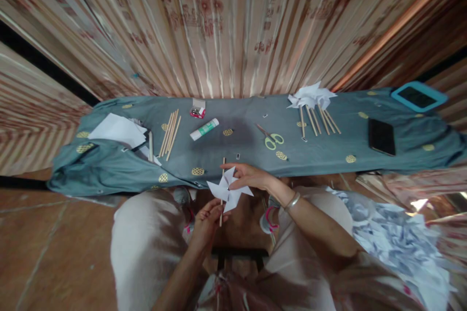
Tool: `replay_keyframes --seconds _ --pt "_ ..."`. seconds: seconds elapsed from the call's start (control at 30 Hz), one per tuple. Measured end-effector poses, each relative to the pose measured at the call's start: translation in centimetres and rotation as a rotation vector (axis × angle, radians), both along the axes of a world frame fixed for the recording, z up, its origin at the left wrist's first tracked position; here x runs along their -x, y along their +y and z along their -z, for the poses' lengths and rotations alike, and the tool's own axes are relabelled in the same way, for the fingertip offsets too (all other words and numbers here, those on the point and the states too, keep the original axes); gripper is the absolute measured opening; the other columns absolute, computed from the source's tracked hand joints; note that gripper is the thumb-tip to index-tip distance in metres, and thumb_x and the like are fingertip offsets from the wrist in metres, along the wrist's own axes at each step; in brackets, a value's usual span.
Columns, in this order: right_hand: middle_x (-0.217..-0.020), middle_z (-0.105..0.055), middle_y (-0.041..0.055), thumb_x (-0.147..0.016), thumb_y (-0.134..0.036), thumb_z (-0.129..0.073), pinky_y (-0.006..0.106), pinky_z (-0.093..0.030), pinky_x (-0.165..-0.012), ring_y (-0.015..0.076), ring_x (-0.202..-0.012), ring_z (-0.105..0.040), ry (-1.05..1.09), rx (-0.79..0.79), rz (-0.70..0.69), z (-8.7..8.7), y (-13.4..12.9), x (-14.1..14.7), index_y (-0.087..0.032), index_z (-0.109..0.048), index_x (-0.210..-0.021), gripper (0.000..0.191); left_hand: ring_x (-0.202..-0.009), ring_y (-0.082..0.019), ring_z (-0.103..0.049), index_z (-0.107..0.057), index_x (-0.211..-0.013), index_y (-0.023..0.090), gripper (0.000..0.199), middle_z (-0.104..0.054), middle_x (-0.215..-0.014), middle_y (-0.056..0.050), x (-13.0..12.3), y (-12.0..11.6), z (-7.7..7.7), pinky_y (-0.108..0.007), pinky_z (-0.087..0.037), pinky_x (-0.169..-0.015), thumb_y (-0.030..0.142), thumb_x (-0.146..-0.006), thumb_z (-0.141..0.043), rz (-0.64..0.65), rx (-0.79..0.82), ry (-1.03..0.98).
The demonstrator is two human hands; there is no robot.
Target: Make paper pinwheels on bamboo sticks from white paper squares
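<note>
Taking the held pinwheel as the dial's centre, we see the cloth-covered surface (248, 148) stretching across twelve o'clock. A heap of white pieces (397, 243) lies between three and four. On the surface, a cluster of pinwheels (312, 96) sits between one and two, white sheets (116, 130) near ten, and a blue-framed tablet (419, 96) near two.

Our pinwheel (232, 200) is raised above our lap, just off the surface's near edge. Its white blades face up toward us; its stick (224, 161), the long axis, runs from six to twelve, tipped slightly past twelve. Our left hand (208, 215) has its grip clamped on the stick's lower part, at seven. Our right hand (251, 177) comes in from two, thumb at the hub, forefinger by the stick's top; we cannot tell whether that grip is closed.

Smaller still, scissors (273, 142) lie near one and a glue stick (204, 129) near eleven.
</note>
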State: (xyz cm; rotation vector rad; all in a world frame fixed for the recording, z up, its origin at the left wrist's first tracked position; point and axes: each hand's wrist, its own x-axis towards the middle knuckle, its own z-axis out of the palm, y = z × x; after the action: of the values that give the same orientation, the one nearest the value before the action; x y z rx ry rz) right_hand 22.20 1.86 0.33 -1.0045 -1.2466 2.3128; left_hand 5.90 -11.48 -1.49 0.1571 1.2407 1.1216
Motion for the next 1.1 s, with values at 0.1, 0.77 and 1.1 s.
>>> replay_keyframes --seconds 0.1,0.77,1.1 --pt "-0.082 -0.074 -0.0014 -0.056 -0.016 -0.086 0.023 -0.053 -0.068 0.0119 -0.07 -0.068 -0.022 -0.005 -0.005 0.5 0.0 0.1 -0.018 -0.049 -0.138 0.09 -0.057 -0.014 -0.066 -0.069 -0.077 0.014 0.045 -0.072 -0.072 -0.003 0.5 0.6 0.6 -0.022 -0.052 -0.056 0.03 -0.044 -0.093 0.047 0.011 -0.042" --pt "-0.095 -0.074 0.0027 -0.06 -0.017 -0.083 0.025 -0.053 -0.076 0.0143 -0.084 -0.069 0.031 -0.048 0.054 -0.6 -0.3 -1.1 -0.018 -0.057 -0.123 0.068 -0.072 -0.025 -0.068 -0.068 -0.063 0.012 0.025 -0.068 -0.061 -0.007 -1.0 7.4 0.5 -0.028 -0.05 -0.06 0.023 -0.045 -0.081 0.168 -0.083 -0.046" --pt "-0.094 -0.074 0.0025 -0.078 -0.018 -0.067 0.03 -0.055 -0.079 0.0158 -0.084 -0.07 -0.373 -0.592 0.167 -1.9 -3.1 -2.3 -0.021 -0.058 -0.123 0.046 -0.078 -0.027 -0.069 -0.072 -0.063 0.014 0.031 -0.072 -0.065 -0.007 -3.6 6.9 1.4 -0.031 -0.053 -0.067 0.024 -0.039 -0.088 0.167 -0.029 -0.139"
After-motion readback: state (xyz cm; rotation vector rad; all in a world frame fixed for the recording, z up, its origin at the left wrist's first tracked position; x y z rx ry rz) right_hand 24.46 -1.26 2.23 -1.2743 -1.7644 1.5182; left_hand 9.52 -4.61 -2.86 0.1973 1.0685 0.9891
